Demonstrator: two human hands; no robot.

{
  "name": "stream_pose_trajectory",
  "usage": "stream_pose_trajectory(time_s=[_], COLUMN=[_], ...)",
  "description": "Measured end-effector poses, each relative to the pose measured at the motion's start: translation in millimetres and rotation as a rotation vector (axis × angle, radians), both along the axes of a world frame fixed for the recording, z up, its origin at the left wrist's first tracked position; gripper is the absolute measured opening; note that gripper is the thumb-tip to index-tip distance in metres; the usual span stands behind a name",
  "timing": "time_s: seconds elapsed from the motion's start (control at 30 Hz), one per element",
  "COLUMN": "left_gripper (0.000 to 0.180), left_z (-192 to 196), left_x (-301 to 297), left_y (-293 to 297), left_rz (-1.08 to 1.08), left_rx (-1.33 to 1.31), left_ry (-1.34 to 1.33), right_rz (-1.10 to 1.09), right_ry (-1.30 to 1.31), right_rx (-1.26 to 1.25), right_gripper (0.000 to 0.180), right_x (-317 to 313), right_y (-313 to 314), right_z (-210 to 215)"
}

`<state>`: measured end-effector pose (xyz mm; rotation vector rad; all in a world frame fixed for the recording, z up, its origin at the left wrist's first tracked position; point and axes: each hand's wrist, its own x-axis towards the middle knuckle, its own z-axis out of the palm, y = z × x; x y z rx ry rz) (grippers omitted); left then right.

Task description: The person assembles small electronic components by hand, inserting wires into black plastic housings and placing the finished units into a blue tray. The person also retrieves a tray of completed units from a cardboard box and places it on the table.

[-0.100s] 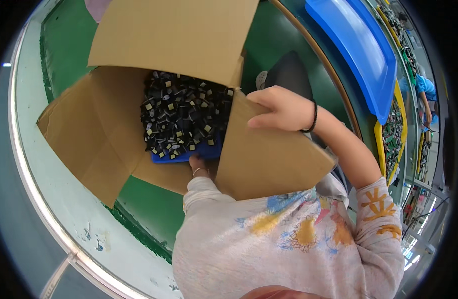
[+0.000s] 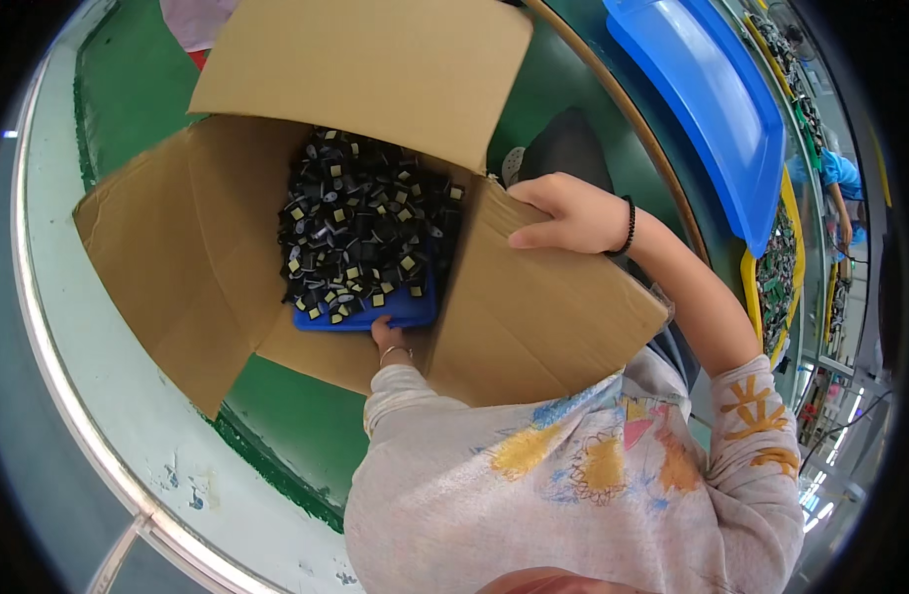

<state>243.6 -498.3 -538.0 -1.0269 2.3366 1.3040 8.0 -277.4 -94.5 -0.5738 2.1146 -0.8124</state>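
A large cardboard box (image 2: 192, 233) stands with its flaps spread. Inside it sits a blue plastic tray (image 2: 415, 309), heaped with small black parts (image 2: 365, 223) that carry pale yellow square ends. My left hand (image 2: 387, 337) reaches into the box and grips the tray's near rim, the fingers partly hidden under it. My right hand (image 2: 571, 213) is closed over the edge of the right-hand box flap (image 2: 543, 307), thumb on the near face and the other fingers mostly out of sight.
Beneath the box is a green floor (image 2: 301, 426), bordered by a pale curved wall (image 2: 88, 366) at left. To the right, a bench holds a large blue tray (image 2: 712, 109) and a yellow-rimmed tray of small parts (image 2: 776, 272). A person in blue (image 2: 842, 176) works at far right.
The blue tray and its parts have shifted slightly nearer and left, my left hand with them. The right flap and my right hand have moved a little to the right.
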Motion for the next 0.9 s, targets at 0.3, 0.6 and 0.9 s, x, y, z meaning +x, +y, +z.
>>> stream_pose_trajectory(time_s=[0.3, 0.6, 0.9], left_gripper=[0.029, 0.034, 0.040], left_z=[-32.2, -29.5, -7.5], left_x=[-34.2, -29.5, -32.3], left_y=[-0.8, -8.3, -11.7], left_rz=[1.219, 1.159, 1.151], left_rx=[0.932, 0.932, 0.904], left_ry=[-0.013, 0.107, 0.202], right_rz=[-0.236, -0.203, -0.215], right_ry=[-0.295, -0.350, -0.355], right_rx=[-0.183, -0.194, -0.196], right_gripper=[0.019, 0.020, 0.020], right_x=[9.0, -0.3, -9.0], right_y=[26.5, 33.3, 37.7], right_z=[-32.5, -37.2, -45.4])
